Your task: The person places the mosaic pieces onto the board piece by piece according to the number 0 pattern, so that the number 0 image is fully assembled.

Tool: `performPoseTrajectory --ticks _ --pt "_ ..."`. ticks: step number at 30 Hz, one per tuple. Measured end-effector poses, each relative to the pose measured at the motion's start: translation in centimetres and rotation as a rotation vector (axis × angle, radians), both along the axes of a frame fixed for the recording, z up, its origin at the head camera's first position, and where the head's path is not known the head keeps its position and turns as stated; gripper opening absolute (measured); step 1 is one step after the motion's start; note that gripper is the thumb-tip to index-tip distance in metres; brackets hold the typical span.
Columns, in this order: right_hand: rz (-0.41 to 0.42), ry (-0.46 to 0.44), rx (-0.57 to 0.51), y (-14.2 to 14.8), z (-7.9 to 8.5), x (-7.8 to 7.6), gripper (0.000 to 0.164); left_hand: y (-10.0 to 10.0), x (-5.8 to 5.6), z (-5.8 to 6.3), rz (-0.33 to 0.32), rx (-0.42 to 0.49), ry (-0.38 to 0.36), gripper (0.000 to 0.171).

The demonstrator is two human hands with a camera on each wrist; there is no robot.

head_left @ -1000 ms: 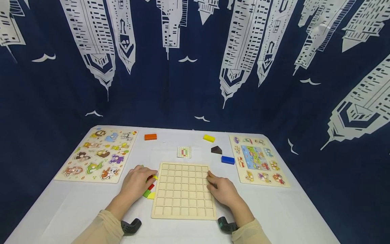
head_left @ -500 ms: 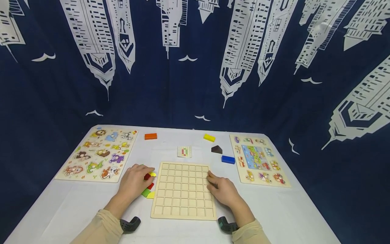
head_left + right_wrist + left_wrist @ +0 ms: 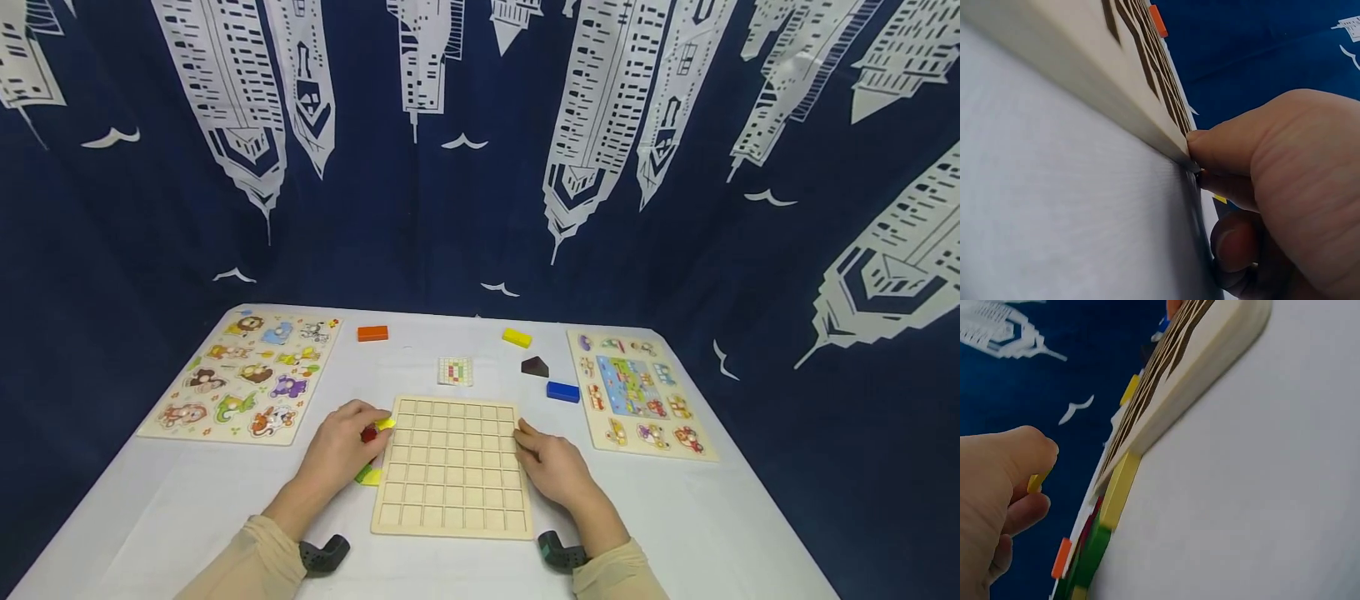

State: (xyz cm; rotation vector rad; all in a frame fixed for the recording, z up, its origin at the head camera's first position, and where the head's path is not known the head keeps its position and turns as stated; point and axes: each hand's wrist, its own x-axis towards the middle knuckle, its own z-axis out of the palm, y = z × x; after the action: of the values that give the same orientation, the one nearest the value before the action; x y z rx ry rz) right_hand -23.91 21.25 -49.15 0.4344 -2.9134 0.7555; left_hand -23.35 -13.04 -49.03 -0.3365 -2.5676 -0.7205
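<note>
A pale wooden grid board (image 3: 453,468) with rows of square recesses lies at the middle front of the white table. My left hand (image 3: 339,443) is at its left edge, pinching a small yellow tile (image 3: 1036,482) between thumb and finger. Beneath and beside that hand are loose tiles, partly hidden: a red tile (image 3: 368,434), a green tile (image 3: 1092,553) and another yellow tile (image 3: 1120,490) against the board's side. On the right, my right hand (image 3: 557,468) grips the board's edge, thumb on top and a finger underneath, as the right wrist view shows.
Behind the board lies a small pattern card (image 3: 454,372). Farther back are an orange block (image 3: 372,333), a yellow block (image 3: 517,337), a dark brown wedge (image 3: 535,367) and a blue block (image 3: 562,392). Picture puzzle boards flank these, an animal puzzle (image 3: 213,379) left and another puzzle (image 3: 600,421) right.
My left hand has shifted slightly right toward the board's edge with the yellow tile, covering more of the loose tiles. My right hand keeps its grip on the board.
</note>
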Motion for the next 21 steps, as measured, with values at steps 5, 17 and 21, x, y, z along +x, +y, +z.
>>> performPoseTrajectory --ticks 5,17,21 --pt "0.010 0.007 -0.008 -0.1 0.1 -0.1 0.038 2.0 0.1 1.4 -0.036 0.011 -0.117 0.026" --pt "-0.007 -0.030 -0.036 -0.1 0.1 -0.1 0.037 5.1 -1.5 2.5 -0.041 -0.015 -0.317 0.019" --pt "-0.007 -0.032 -0.048 -0.1 0.0 -0.1 0.037 5.7 -1.7 2.3 -0.048 0.010 -0.315 0.018"
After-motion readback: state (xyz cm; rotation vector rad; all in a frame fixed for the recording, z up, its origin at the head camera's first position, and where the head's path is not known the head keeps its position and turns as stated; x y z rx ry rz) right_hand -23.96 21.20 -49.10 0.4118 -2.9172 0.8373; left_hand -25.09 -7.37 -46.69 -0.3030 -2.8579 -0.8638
